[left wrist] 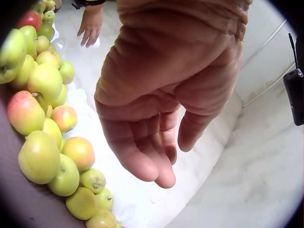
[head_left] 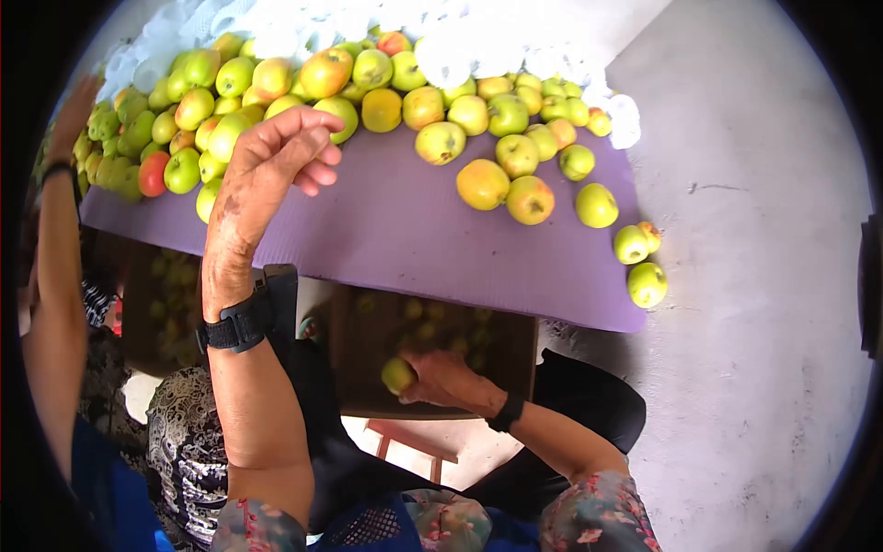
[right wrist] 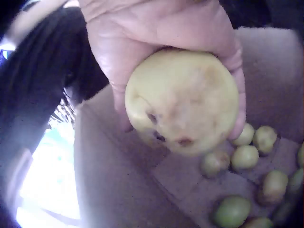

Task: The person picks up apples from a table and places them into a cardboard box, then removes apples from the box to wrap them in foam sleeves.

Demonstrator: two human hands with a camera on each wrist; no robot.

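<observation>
In the right hand (head_left: 448,379), a yellow-green apple (head_left: 398,375) is gripped over a cardboard box (head_left: 368,391) below the table edge. The right wrist view shows that apple (right wrist: 183,102) close up, with brown patches and dark spots, the fingers of the right hand (right wrist: 161,28) curled round it. Raised above the purple tabletop (head_left: 386,221), the left hand (head_left: 276,166) holds nothing, its fingers loosely bent. Apples (head_left: 326,74) lie piled just behind it. From the left wrist view, the left hand (left wrist: 166,95) hangs empty beside the row of apples (left wrist: 45,83).
White foam nets (head_left: 276,23) lie behind the apples. Single apples sit near the table's right edge (head_left: 647,285). Another person's arm (head_left: 60,248) reaches in at the far left. More apples (right wrist: 244,156) lie inside the box. A reddish stool (head_left: 414,442) stands below.
</observation>
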